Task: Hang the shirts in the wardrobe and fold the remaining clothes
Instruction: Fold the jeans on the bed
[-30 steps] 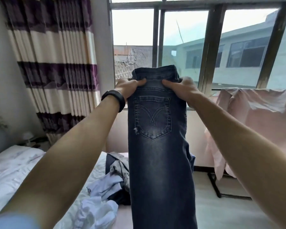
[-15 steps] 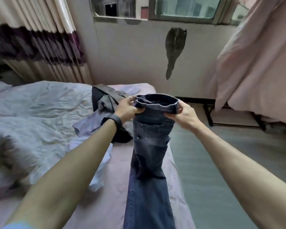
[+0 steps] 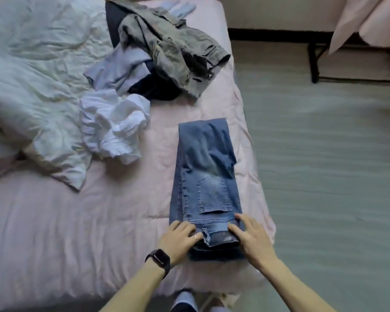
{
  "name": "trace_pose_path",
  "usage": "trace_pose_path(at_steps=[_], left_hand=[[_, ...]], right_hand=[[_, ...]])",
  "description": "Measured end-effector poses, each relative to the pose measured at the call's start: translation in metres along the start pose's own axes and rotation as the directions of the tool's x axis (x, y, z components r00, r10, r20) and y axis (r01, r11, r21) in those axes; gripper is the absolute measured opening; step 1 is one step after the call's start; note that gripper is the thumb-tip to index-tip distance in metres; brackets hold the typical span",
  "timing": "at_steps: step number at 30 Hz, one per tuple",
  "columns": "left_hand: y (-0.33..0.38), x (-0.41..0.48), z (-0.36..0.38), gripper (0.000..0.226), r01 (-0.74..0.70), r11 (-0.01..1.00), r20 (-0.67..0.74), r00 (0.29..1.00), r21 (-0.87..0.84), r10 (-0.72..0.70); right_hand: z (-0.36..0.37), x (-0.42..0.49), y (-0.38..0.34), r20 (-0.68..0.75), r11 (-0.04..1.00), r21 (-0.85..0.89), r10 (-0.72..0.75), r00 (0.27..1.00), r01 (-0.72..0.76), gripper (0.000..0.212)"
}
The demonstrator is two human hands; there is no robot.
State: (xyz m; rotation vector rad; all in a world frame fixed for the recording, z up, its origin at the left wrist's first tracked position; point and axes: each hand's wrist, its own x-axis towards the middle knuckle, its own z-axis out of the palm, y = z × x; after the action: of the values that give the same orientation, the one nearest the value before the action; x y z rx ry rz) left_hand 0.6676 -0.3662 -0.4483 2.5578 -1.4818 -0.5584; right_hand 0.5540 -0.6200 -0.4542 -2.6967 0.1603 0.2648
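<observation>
Pink bed (image 3: 77,221) w/ jeans (image 3: 206,167) laid flat lengthwise near its right edge, left hand (image 3: 178,238) & right hand (image 3: 250,236) both pressing the waistband end, fingers mostly straight, gripping nothing; unfolded clothes pile (image 3: 167,52) well behind.

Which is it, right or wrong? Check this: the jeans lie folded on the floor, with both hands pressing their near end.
Wrong in the place only. The head view shows the jeans lying folded on the bed, near its right edge. The rest stands: the left hand and the right hand both press their near end.
</observation>
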Motion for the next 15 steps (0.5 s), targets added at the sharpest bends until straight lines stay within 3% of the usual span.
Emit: trace_pose_path(at_steps=[2, 3, 5, 6, 8, 10, 11, 12, 14, 15], left_hand=[[0.010, -0.008, 0.037, 0.052, 0.143, 0.989, 0.167, 0.977, -0.045, -0.134], [0.013, -0.012, 0.047, 0.058, 0.237, 0.968, 0.183, 0.959, -0.087, -0.218], [0.026, -0.011, 0.060, 0.038, 0.435, 0.875, 0.113, 0.900, -0.211, -0.421], [0.033, -0.007, 0.058, 0.025, 0.545, 0.772, 0.081, 0.830, -0.326, -0.552], [0.044, 0.003, 0.056, 0.024, 0.723, 0.471, 0.098, 0.590, -0.505, -0.801], [0.045, 0.009, 0.062, 0.056, 0.773, 0.170, 0.252, 0.394, -0.611, -0.884], [0.042, 0.011, 0.065, 0.071, 0.766, 0.094, 0.317, 0.370, -0.636, -0.874], [0.037, 0.012, 0.069, 0.084, 0.763, 0.087, 0.336, 0.381, -0.641, -0.861], [0.029, 0.013, 0.071, 0.095, 0.775, 0.138, 0.325, 0.411, -0.617, -0.852], [0.027, 0.015, 0.070, 0.095, 0.770, 0.159, 0.319, 0.430, -0.617, -0.845]], right_hand=[[0.035, -0.014, 0.006, 0.129, 0.999, -0.011, 0.054, 0.990, -0.053, 0.053], [0.047, -0.019, 0.005, 0.163, 0.995, 0.013, 0.099, 0.982, -0.102, 0.057], [0.055, -0.023, -0.002, 0.214, 0.924, 0.188, 0.292, 0.932, -0.332, 0.047], [0.055, -0.021, -0.006, 0.190, 0.854, 0.288, 0.393, 0.900, -0.434, 0.033], [0.060, -0.014, -0.008, 0.177, 0.677, 0.440, 0.579, 0.796, -0.590, 0.018], [0.069, -0.010, -0.011, 0.245, 0.579, 0.457, 0.648, 0.721, -0.675, 0.040], [0.072, -0.006, -0.012, 0.269, 0.548, 0.436, 0.678, 0.684, -0.714, 0.054], [0.072, -0.002, -0.013, 0.282, 0.532, 0.406, 0.701, 0.655, -0.743, 0.071], [0.070, 0.006, -0.014, 0.325, 0.473, 0.368, 0.741, 0.587, -0.801, 0.104], [0.070, 0.008, -0.013, 0.344, 0.469, 0.328, 0.749, 0.566, -0.820, 0.108]])
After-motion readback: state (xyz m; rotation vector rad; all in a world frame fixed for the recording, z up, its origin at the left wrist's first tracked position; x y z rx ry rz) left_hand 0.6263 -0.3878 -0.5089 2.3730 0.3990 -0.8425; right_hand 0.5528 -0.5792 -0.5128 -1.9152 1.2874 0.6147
